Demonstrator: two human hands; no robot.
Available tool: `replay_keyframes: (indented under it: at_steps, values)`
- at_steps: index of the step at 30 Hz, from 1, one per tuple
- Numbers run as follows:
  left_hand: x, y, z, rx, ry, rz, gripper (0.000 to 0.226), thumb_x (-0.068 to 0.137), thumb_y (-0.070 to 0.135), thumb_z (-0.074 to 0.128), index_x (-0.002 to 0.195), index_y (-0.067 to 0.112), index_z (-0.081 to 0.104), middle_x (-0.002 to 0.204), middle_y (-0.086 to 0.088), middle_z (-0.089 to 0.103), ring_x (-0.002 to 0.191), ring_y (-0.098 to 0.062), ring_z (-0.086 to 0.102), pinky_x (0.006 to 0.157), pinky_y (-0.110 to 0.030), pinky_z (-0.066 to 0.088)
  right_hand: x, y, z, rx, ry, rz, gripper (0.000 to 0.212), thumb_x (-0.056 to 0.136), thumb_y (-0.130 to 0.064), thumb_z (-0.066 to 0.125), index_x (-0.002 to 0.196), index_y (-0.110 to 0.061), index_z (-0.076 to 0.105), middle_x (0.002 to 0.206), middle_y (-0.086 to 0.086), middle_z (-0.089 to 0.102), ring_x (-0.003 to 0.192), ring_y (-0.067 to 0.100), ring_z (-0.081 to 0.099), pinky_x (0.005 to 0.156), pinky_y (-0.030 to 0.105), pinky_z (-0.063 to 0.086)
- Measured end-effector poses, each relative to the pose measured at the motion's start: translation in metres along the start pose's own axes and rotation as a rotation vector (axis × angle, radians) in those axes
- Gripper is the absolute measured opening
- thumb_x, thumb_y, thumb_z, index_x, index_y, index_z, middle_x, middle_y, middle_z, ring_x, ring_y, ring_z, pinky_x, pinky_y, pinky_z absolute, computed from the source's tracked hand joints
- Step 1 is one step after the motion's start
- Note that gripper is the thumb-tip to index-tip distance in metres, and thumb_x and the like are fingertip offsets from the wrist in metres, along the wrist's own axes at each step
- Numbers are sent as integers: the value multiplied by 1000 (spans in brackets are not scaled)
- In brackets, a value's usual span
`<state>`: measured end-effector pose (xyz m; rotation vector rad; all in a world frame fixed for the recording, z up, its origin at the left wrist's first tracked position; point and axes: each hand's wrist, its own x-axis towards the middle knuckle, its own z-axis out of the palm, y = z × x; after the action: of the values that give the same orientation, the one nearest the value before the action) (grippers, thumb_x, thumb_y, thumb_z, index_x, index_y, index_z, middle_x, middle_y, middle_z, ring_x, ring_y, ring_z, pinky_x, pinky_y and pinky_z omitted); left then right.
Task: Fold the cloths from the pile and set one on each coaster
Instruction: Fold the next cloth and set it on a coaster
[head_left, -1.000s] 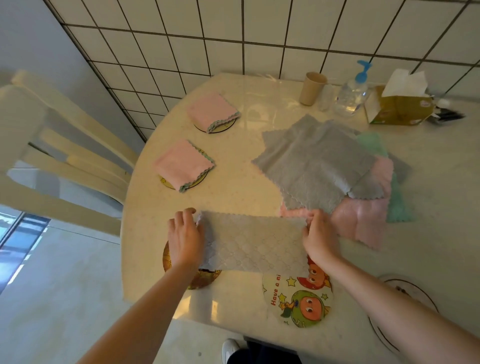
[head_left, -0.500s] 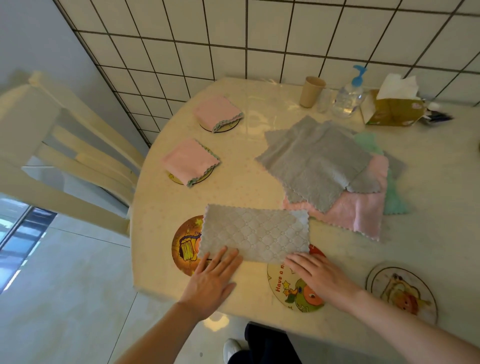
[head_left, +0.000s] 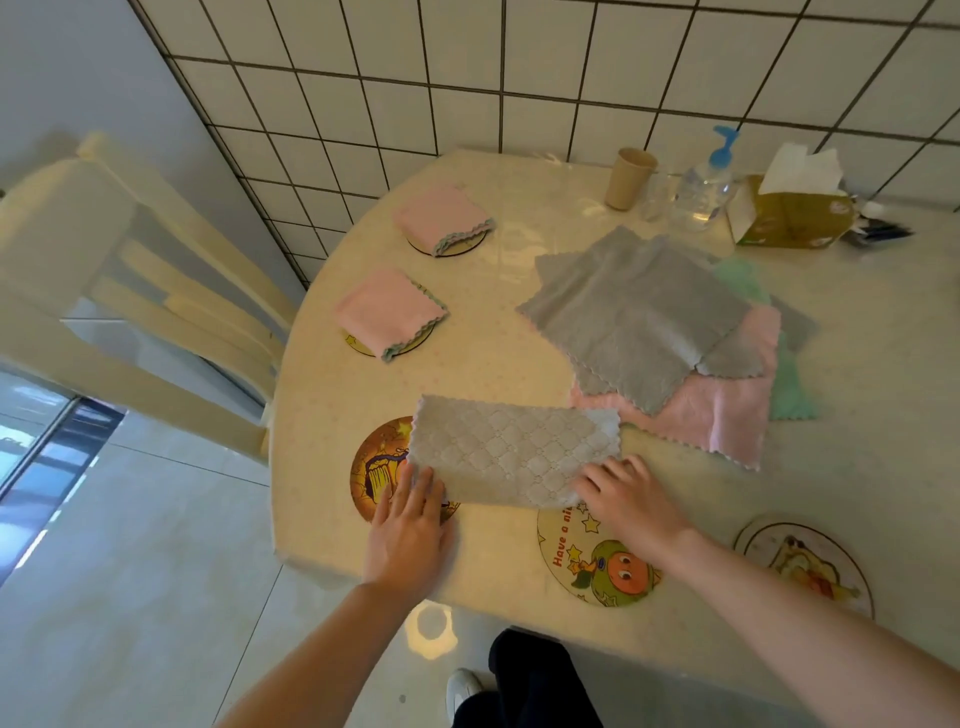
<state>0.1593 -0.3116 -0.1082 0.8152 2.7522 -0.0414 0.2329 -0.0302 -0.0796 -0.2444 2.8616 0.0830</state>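
- Tiled wall behind; the cream table (head_left: 519, 374) carries the cloth pile (head_left: 670, 332).
- Grey half-folded cloth (head_left: 511, 449) is laid across two coasters — pressed flat, likely for a second fold.
- Left hand (head_left: 410, 525) and right hand (head_left: 628, 499) are spread open on its near corners, nothing gripped.

Five coasters (head_left: 810, 564), two folded pink cloths (head_left: 389, 312), one half-folded grey cloth (head_left: 511, 449).

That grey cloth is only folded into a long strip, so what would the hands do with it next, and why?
Probably fold it across once more. The grey cloth lies as a long strip spanning two coasters, while the pink cloths already placed are compact squares. The left hand and right hand rest at its near corners.
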Motion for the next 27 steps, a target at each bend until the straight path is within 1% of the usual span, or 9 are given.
replay_keyframes:
  at_steps: [5,8,12,14,17,19,21,25,27]
  values:
    - [7,53,-5,-197,66,239,63,93,36,46,150,23,22,157,0,24,146,-24,16,117,-42,20,-13,-6,-15,73,199,-85,32,68,-4,72,95,-17,62,93,-6,65,84,17,60,74,33,48]
    - [7,81,-4,-262,60,309,68,94,41,46,151,28,13,157,2,22,145,-20,21,117,-39,25,-37,-26,-20,139,242,-121,19,76,-10,59,92,-19,62,86,-6,65,78,16,60,68,32,50]
    - [-5,86,5,-284,-17,360,55,96,39,40,148,27,29,153,3,34,141,-18,31,114,-38,28,-70,-55,-23,295,244,-188,14,88,-23,49,90,-23,63,78,-12,63,69,7,59,62,27,51]
    - [-17,74,14,-252,-9,460,55,93,40,31,145,26,37,150,2,40,139,-20,35,112,-44,33,-77,-59,-20,377,263,-225,26,98,-28,40,91,-22,65,78,-12,65,68,3,59,62,23,51]
    - [-35,50,23,-192,14,592,57,87,45,33,141,29,41,145,2,47,133,-19,45,107,-44,40,-67,-51,-17,380,225,-180,30,96,-8,42,120,-14,59,116,-2,65,102,9,62,88,24,52]
    - [-45,39,25,-196,54,616,52,90,47,37,138,29,45,144,3,48,131,-17,47,106,-39,40,-61,-45,-8,351,5,-173,75,81,19,45,144,-18,32,149,-6,34,136,11,32,112,25,24]
    - [-55,32,25,-219,104,606,44,94,45,41,132,27,54,139,1,53,127,-18,51,104,-35,45,-56,-43,1,250,-117,-264,100,69,30,42,150,-22,13,156,-9,11,144,10,6,116,30,8]
    - [-73,23,28,-335,156,498,41,97,41,34,117,24,65,122,2,60,104,-11,63,86,-21,51,-53,-40,25,128,-145,-335,99,68,27,44,148,-24,16,156,-8,10,141,10,0,116,40,20]
    - [-72,25,20,-533,81,349,42,97,41,34,120,23,64,127,5,56,108,-8,60,91,-16,44,-52,-35,29,145,-106,-360,87,78,17,46,148,-27,17,156,-11,10,142,8,3,116,39,20]
